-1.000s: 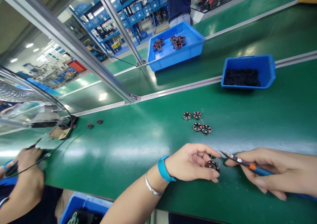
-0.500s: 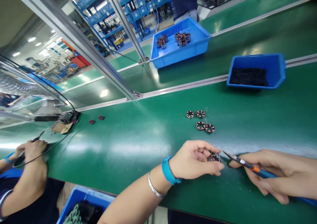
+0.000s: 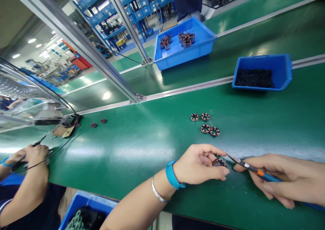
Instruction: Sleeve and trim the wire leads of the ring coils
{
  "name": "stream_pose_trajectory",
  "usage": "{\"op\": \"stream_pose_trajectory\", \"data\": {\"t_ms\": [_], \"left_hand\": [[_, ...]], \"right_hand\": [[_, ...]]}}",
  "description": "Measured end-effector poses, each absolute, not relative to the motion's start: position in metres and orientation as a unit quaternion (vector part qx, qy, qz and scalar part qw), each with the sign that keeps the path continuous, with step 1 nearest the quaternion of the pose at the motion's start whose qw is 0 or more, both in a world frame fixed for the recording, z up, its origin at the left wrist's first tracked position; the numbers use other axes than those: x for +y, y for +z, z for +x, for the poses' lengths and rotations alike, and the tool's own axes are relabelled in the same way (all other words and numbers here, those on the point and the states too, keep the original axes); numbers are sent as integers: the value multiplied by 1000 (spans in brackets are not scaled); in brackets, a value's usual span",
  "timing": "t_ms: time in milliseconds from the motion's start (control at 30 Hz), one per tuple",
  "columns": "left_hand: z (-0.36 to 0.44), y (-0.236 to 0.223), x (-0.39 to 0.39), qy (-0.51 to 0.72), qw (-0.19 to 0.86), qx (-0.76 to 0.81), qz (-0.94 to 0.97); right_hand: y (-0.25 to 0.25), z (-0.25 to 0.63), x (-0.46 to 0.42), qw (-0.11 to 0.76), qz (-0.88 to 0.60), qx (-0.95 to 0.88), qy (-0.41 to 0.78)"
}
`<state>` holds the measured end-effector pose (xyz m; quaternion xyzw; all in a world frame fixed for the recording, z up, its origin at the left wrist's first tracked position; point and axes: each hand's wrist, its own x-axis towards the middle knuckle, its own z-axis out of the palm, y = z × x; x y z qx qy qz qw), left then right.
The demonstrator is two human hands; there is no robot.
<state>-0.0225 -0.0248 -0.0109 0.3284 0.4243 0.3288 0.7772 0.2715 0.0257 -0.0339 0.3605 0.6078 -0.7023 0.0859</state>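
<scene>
My left hand (image 3: 203, 164) grips a small copper-wound motor stator (image 3: 218, 162) between thumb and fingers, just above the green bench. Thin wire ends stand up from it beside my index fingertip. In my right hand (image 3: 284, 175) is a pair of cutting pliers (image 3: 261, 172) with blue and orange handles. Their pointed jaws reach to the tip of my left index finger, close to the wires; whether they touch a wire I cannot tell. Several more stators (image 3: 205, 128) with loose wire ends lie on the bench beyond my hands.
A blue bin (image 3: 284, 72) of black pieces stands at the back right. Behind the rail, a blue tray (image 3: 185, 57) holds stators in clusters. At left, a co-worker's hands (image 3: 37, 153) hold a corded tool. A blue box (image 3: 98, 201) with green rings sits below the bench edge.
The plier jaws have shifted slightly left, closer to my left index fingertip. My left hand stays almost still with the stator, which is tilted a little more into view.
</scene>
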Motion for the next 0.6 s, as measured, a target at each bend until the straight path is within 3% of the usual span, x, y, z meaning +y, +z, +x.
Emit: {"op": "stream_pose_trajectory", "data": {"t_ms": [233,367,467,600], "left_hand": [[-23,-11,-24,320,779,421,337],[-24,-3,-25,305,732,462,398],[-31,7,-31,317,581,523,538],[-70,10,-48,314,317,572,688]], "right_hand": [[-29,273,26,84,351,631,-687],[-23,265,33,8,378,624,-684],[-36,270,36,-71,410,597,-686],[-68,282,35,-102,445,594,-662]]}}
